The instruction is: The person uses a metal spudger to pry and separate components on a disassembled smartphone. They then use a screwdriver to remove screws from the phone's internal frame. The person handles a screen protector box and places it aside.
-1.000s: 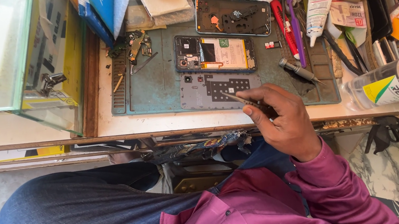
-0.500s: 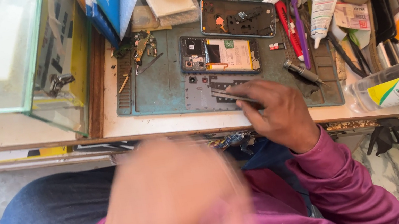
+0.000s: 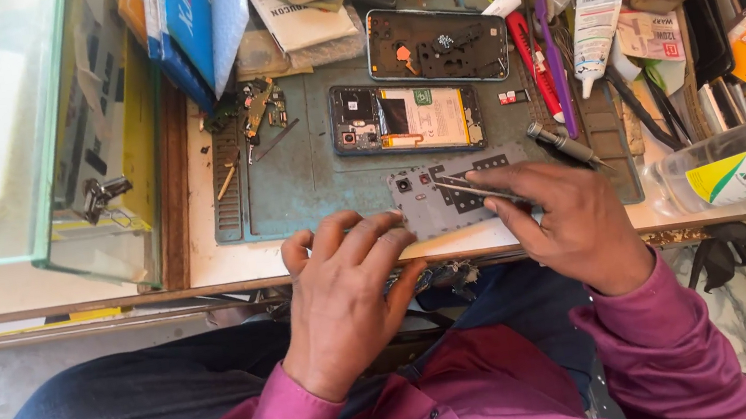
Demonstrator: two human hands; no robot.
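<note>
Nearest the body, the left hand (image 3: 346, 291) was laid at the bench edge, its fingers spread and their tips pressed on the near left edge of a flat grey perforated phone plate (image 3: 450, 201). Thin metal tweezers (image 3: 472, 188) were pinched in the right hand (image 3: 569, 221) over that plate. Just beyond, an opened phone with a pale battery (image 3: 406, 117) was seen on the teal work mat (image 3: 310, 175).

The left hand (image 3: 346, 291), out of sight a second ago and only a blur half a second ago, now rests at the near edge of the wooden workbench (image 3: 204, 253), its fingertips (image 3: 385, 227) on the left end of the flat grey perforated phone panel (image 3: 450, 201). The right hand (image 3: 579, 219) has shifted slightly, holding thin metal tweezers (image 3: 467, 186) over that panel.
</note>
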